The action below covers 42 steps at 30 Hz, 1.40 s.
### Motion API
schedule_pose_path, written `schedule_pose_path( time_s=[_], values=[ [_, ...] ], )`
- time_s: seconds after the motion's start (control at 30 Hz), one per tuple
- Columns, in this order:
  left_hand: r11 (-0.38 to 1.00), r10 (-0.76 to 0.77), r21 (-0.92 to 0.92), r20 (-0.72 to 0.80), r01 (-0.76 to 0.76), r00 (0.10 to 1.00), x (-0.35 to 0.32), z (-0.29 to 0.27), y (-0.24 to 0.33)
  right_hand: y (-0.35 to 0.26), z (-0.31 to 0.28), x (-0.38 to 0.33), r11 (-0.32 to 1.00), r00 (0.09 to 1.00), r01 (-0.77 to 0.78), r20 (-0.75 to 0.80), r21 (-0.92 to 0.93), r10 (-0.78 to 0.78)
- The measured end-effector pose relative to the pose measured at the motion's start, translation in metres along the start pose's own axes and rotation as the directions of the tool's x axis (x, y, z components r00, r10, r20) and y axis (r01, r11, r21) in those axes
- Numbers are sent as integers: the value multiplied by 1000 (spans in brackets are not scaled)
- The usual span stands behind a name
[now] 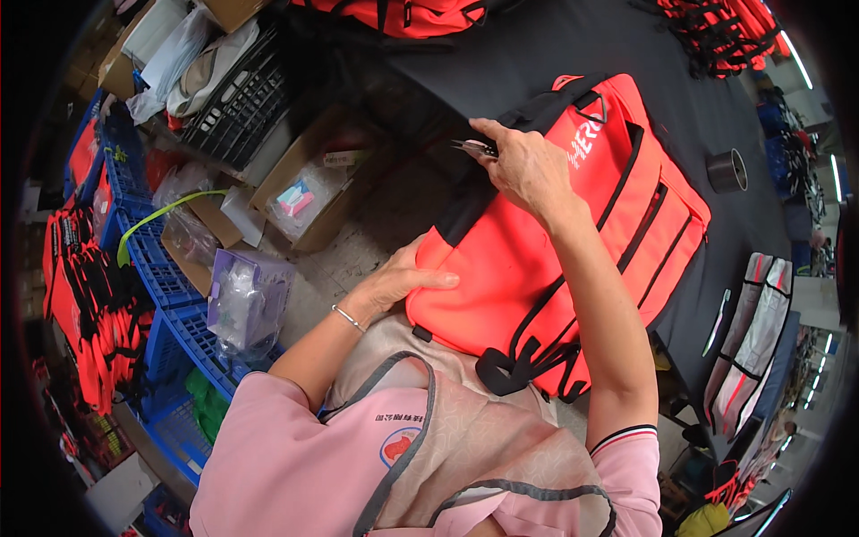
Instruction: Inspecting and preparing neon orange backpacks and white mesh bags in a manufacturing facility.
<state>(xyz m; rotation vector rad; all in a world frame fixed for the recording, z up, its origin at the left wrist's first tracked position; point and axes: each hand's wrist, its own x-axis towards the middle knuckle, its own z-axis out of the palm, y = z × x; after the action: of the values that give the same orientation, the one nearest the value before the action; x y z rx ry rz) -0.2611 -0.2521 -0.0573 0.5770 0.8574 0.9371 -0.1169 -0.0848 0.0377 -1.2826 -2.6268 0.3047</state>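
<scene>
A bright red-orange backpack (pixel 501 277) with black zips, trim and straps lies tilted across my lap and the edge of a dark table. My left hand (pixel 400 277) grips its near left corner, with the thumb on top of the fabric and the other fingers hidden beneath. Over the bag's black side panel, my right hand (pixel 528 170) is closed around small thread snips (pixel 472 148), whose metal tips point left. Its index finger stretches forward along the dark edge. Black webbing straps (pixel 514 369) hang from the end of the bag nearest me.
Beyond the bag spreads the black-covered table (pixel 519 54), bearing another red bag (pixel 403 16) and a dark roll (pixel 727 171). At left stand an open cardboard box (pixel 309 183), a black crate (pixel 237 98), blue plastic crates (pixel 183 327) and a purple box (pixel 250 300).
</scene>
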Motion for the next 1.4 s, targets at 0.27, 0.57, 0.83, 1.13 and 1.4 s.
schedule_pose_path(
  time_s=[0.27,0.57,0.83,1.13,1.4],
  values=[
    [727,503,657,-311,-201,806,7,0,-24,-3,-11,0,979,976,-196,104,51,190],
    [602,544,791,-301,-114,784,4,12,-18,23,2,-2,900,956,-293,104,323,274],
    [619,577,764,-282,-184,766,12,9,6,37,20,-16,693,975,-59,-107,718,193],
    [612,413,753,-44,-242,910,27,0,22,42,29,-25,483,963,-73,-65,873,263],
    [951,183,258,-30,-169,983,31,-19,8,1,42,-86,791,988,-122,0,600,153]
  ],
)
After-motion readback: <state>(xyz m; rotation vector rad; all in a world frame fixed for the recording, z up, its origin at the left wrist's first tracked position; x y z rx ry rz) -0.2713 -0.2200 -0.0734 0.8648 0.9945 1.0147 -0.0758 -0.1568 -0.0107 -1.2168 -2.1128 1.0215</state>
